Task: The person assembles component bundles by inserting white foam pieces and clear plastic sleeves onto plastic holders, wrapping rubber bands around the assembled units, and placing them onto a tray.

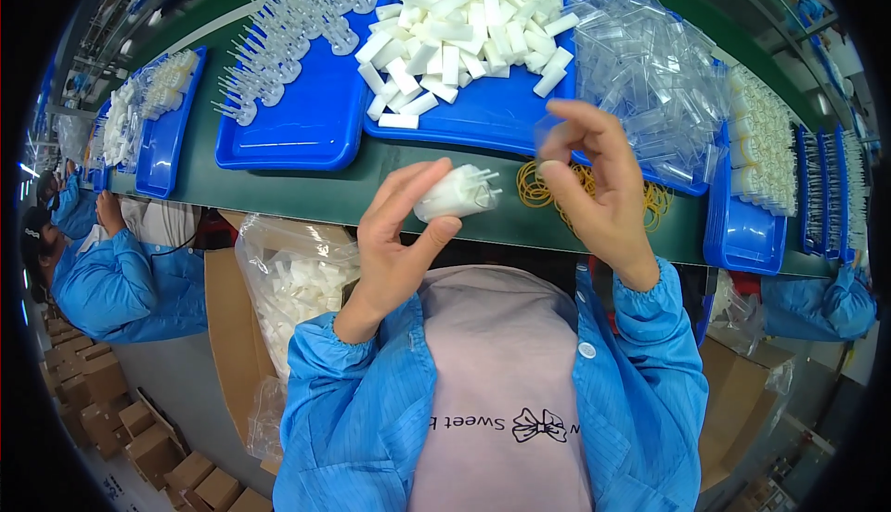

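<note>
Between the fingers and thumb of my left hand (399, 233) is a short bundle of white cylindrical pieces (457, 194), with thin clear tips sticking out at its right end. My right hand (599, 187) is raised to the right of the bundle, apart from it. Its thumb and fingers are spread, and a blurred, see-through patch shows at the fingertips. Yellow-brown rubber bands (536, 187) lie on the green table below and behind that hand. Beyond both hands, a blue tray (464, 131) carries a heap of white foam-like blocks (464, 25).
To the left, a blue tray (288, 145) holds rows of clear stemmed parts (278, 43). Clear plastic sleeves (640, 76) fill a tray at right, beside stacked trays of finished-looking pieces (761, 141). A bagged carton (237, 326) stands below the table edge. A co-worker's blue sleeve (121, 280) is at left.
</note>
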Demonstrator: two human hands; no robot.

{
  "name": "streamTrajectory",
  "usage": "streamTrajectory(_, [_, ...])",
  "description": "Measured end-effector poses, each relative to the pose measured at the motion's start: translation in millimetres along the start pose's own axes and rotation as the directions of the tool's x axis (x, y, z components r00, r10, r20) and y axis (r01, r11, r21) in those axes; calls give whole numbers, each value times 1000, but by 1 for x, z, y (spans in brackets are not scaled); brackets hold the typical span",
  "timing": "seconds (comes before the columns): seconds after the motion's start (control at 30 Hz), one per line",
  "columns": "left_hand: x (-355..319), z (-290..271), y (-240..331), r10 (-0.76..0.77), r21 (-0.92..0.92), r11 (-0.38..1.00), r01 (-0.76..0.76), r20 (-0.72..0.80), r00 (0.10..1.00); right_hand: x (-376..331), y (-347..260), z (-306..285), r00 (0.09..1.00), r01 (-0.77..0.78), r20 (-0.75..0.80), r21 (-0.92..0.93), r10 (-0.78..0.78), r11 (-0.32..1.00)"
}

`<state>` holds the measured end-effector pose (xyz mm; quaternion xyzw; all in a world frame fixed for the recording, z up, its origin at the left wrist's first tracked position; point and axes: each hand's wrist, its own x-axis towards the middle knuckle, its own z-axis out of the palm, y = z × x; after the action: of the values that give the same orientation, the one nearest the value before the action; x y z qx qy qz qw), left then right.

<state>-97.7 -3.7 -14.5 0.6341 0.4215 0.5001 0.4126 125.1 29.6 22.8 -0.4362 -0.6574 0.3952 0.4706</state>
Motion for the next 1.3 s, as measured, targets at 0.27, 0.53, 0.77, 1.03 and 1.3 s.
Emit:
streamTrajectory(0.27, [-2,10,10,78,63,995,-80,25,997,-15,-21,10,994,102,-88,426,-71,899])
streamTrajectory(0.53, [0,12,17,225,79,972,-223,-7,974,-20,-19,15,979,201,-80,217,-188,955])
streamTrajectory(0.77, [-2,10,16,199,33,979,-199,-6,980,-21,-15,12,956,277,-130,90,-265,957])
streamTrajectory(1.03, [-4,12,21,172,11,985,-172,-10,985,-29,-15,20,949,280,-179,105,-259,954])
streamTrajectory(1.3, [-10,13,16,186,-71,980,-186,-7,983,-36,-14,29,888,412,-223,3,-401,911])
